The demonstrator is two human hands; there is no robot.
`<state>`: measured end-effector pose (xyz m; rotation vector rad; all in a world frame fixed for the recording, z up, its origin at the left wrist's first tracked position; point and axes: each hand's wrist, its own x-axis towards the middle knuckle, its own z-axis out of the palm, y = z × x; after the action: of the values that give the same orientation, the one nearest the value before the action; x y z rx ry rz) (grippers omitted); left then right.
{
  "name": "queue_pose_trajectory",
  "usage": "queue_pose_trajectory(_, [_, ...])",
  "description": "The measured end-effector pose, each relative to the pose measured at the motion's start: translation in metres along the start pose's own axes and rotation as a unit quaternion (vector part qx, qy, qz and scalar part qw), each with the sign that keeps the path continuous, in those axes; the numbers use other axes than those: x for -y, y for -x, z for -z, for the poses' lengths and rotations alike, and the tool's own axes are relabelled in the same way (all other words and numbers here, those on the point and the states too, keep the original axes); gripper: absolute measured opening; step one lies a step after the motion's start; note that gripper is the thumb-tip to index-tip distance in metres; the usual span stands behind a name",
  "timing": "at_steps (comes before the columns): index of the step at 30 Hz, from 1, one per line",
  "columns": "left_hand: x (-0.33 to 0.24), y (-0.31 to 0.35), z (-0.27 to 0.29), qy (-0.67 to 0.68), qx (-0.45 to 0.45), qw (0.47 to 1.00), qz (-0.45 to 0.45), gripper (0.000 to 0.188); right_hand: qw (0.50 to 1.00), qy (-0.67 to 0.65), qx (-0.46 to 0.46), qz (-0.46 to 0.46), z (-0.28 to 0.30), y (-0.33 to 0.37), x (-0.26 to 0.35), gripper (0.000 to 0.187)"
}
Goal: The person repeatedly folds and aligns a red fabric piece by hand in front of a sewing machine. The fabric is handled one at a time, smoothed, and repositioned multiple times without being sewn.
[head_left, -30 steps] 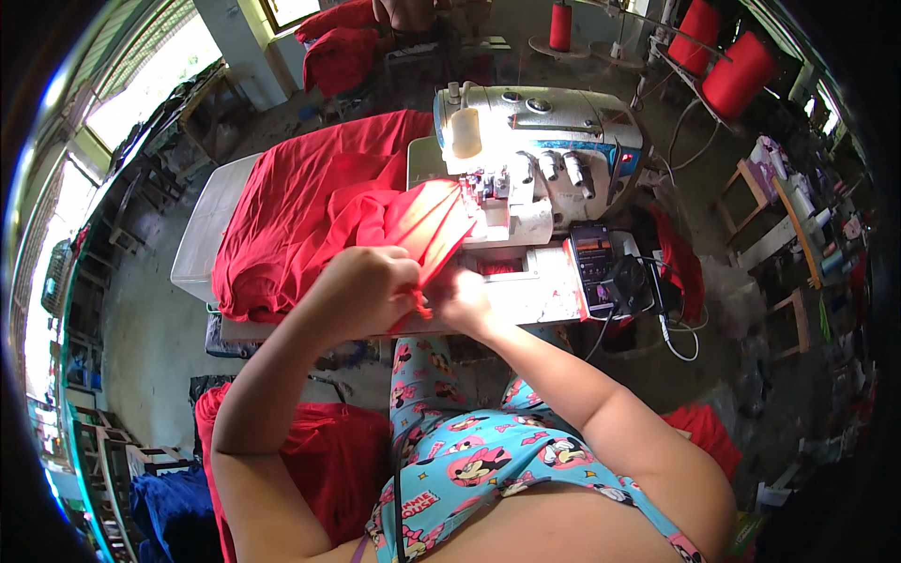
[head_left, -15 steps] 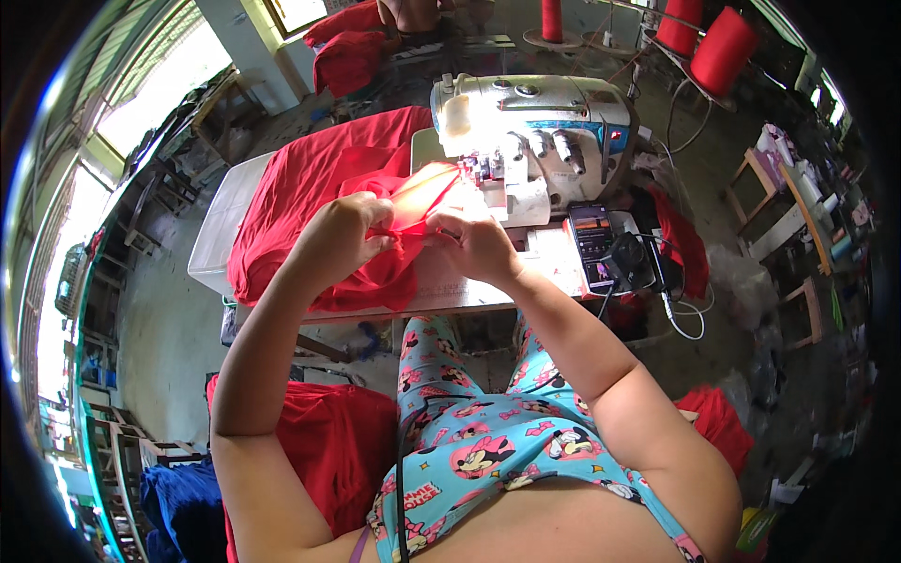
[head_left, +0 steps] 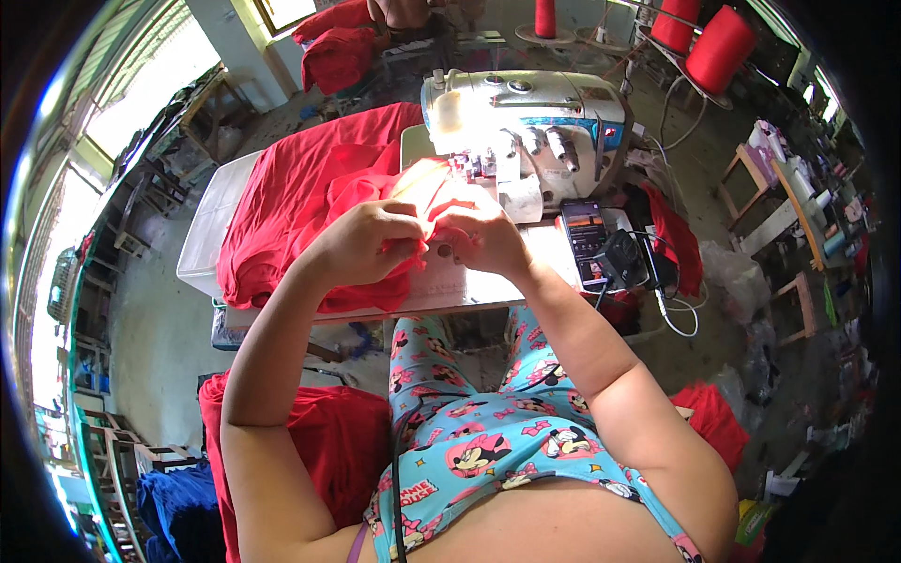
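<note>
My left hand point(head_left: 368, 242) and my right hand point(head_left: 481, 236) are side by side on the white sewing table point(head_left: 479, 286), both pinching a piece of red fabric point(head_left: 427, 188). The piece runs from my fingers up toward the needle area of the white overlock sewing machine point(head_left: 526, 127). A bigger heap of red fabric point(head_left: 291, 202) covers the table's left half and hangs over its front edge under my left wrist.
A phone point(head_left: 587, 235) and a black adapter point(head_left: 621, 258) with cables lie right of the machine. Red thread cones point(head_left: 718, 47) stand behind it. More red fabric point(head_left: 328, 441) lies by my left knee, blue cloth point(head_left: 178, 497) farther left. Another person's hand point(head_left: 404, 11) works at the back.
My hands have brought the red piece closer to the machine and lower onto the table. The fabric loop held up a second ago is now flattened between my fingers.
</note>
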<state>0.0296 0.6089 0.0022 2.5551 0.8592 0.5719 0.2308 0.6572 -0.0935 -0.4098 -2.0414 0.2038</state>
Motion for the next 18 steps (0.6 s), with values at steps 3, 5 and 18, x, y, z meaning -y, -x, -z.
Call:
queue_pose_trajectory(3, [-0.005,0.006,0.002,-0.027,-0.027,0.999,0.032,0.006,0.995,-0.049,-0.035,-0.076,-0.004,0.006,0.001,0.02])
queue_pose_trajectory(5, [-0.013,0.009,0.002,-0.1,-0.03,0.993,0.048,0.009,0.996,-0.028,-0.052,-0.071,-0.003,0.004,0.005,0.019])
queue_pose_trajectory(18, [-0.023,-0.007,-0.019,-0.246,-0.028,0.969,0.008,0.006,0.867,-0.348,-0.108,-0.341,-0.05,0.033,0.041,0.029])
